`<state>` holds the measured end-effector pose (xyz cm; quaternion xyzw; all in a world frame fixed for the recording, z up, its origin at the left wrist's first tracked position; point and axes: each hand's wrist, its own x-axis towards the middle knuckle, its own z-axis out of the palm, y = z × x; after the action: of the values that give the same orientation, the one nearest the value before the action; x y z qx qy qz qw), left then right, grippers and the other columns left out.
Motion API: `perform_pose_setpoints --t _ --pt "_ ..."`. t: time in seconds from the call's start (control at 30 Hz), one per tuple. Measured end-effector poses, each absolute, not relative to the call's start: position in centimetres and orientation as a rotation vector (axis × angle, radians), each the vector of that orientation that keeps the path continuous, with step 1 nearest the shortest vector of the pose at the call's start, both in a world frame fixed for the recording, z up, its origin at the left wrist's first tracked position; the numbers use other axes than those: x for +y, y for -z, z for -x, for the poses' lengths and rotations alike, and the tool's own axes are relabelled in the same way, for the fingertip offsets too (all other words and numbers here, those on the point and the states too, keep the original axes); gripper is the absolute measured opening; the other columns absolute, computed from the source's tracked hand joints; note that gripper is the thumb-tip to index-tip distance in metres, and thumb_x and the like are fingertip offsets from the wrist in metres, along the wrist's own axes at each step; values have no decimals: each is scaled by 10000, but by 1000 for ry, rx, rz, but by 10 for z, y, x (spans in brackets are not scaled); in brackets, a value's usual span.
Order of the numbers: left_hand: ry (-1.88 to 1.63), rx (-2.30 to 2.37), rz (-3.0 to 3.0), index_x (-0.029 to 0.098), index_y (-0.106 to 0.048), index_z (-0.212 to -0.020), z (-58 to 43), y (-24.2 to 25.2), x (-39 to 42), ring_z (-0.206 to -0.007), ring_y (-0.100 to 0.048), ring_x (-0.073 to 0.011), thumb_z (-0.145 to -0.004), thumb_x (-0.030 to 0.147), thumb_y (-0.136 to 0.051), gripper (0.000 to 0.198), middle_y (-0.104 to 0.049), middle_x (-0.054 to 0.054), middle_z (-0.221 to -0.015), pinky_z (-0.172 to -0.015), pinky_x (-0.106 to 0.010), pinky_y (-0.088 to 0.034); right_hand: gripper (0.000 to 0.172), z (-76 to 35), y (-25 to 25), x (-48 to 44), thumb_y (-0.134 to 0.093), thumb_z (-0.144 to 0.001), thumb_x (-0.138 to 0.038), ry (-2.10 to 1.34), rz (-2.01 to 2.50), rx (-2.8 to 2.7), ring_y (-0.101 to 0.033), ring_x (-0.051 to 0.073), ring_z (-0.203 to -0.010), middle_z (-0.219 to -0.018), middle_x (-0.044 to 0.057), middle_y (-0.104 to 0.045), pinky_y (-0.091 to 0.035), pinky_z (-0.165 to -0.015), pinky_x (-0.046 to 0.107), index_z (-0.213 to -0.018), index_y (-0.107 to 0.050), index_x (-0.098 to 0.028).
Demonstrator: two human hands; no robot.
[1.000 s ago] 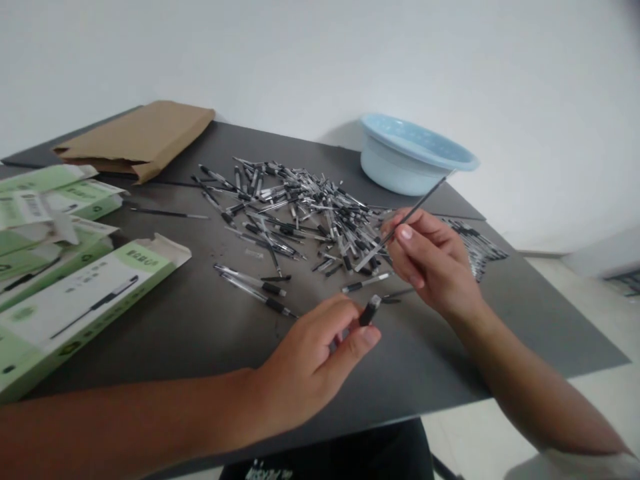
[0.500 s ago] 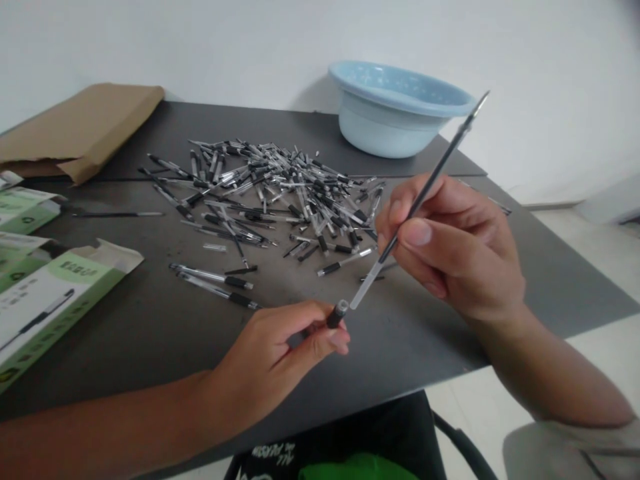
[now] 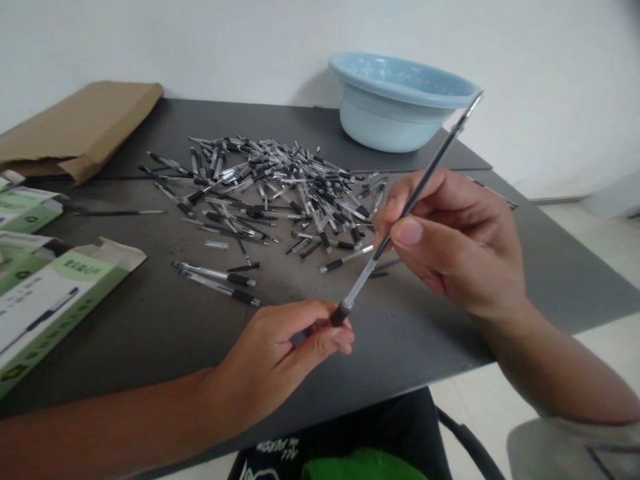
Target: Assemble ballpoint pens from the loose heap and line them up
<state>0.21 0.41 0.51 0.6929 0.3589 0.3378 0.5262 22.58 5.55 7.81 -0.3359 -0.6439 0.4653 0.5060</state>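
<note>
- Right hand (image 3: 457, 250), in the head view, was narrowed to a pinch around the middle of a dark pen refill (image 3: 423, 185); the metal tip pointed up and away, the pale end down.
- Left hand (image 3: 287, 353) pinched a dark grip (image 3: 340, 315), mouth upward, above the worktop (image 3: 410, 333); whatever continued below it was hidden by the fingers.
- The refill's pale end met the grip's mouth; how far inside it sat, if at all, could not be told.
- Doing this well seemed to call for one straight line through both pieces, a steady left hand and light pressure from the right; a sideways push might have bent the slim tube.
- The worktop's front edge ran near the left hand, so a slipped piece could perhaps have rolled off.
- Beyond the hands lay a loose pile of pens (image 3: 300, 179), with two pens (image 3: 239, 279) near the left hand; a blue basin (image 3: 385, 123) stood behind. The easiest room to move seemed upward and toward the person.
</note>
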Motion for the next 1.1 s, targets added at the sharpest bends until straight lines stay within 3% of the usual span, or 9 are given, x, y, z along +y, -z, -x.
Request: perform_pose_setpoints --t 0.23,0.43,0.63,0.87,1.1 --pt "-820 848 -1674 233 -771 -993 -2 -4 3 -871 -816 -125 -1066 284 -675 131 -850 36 -895 -797 -197 -571 102 -228 -77 56 -834 -940 -389 -1129 801 -1584 -634 168 -706 -1023 45 -739 -496 -477 307 -962 -762 -320" --pt "-791 854 -1647 245 -755 -1039 0 -3 2 -879 -815 -108 -1075 280 -666 101 -848 57 -904 -807 -183 -571 49 -230 -79 55 -818 -960 -315 -1069 854 -1620 -569 124 -618 -926 25 -713 -376 -376 250 -961 -772 -298" --pt "-777 862 -1633 243 -745 -1033 -1 -2 2 -853 -809 -100 -1080 295 -659 111 -844 63 -903 -791 -183 -564 28 -231 -78 53 -795 -975 -256 -1011 854 -1672 -555 92 -611 -908 -8 -706 -402 -445 220 -982 -776 -276" --pt "-762 878 -1646 230 -742 -952 -1 -3 2 -879 -806 -111 -1099 333 -622 216 -844 54 -905 -781 -202 -551 77 -224 -71 55 -796 -931 -156 -986 657 -1926 -388 16 -451 -774 -43 -719 -243 -381 205 -1000 -793 -189" --pt "-810 860 -1625 223 -733 -947 -2 -3 1 -837 -793 -96 -1106 349 -622 232 -837 56 -902 -789 -196 -552 228 -226 -68 61 -775 -949 -225 -881 612 -2037 -456 34 -480 -894 19 -792 -350 -398 210 -1154 -841 -147"
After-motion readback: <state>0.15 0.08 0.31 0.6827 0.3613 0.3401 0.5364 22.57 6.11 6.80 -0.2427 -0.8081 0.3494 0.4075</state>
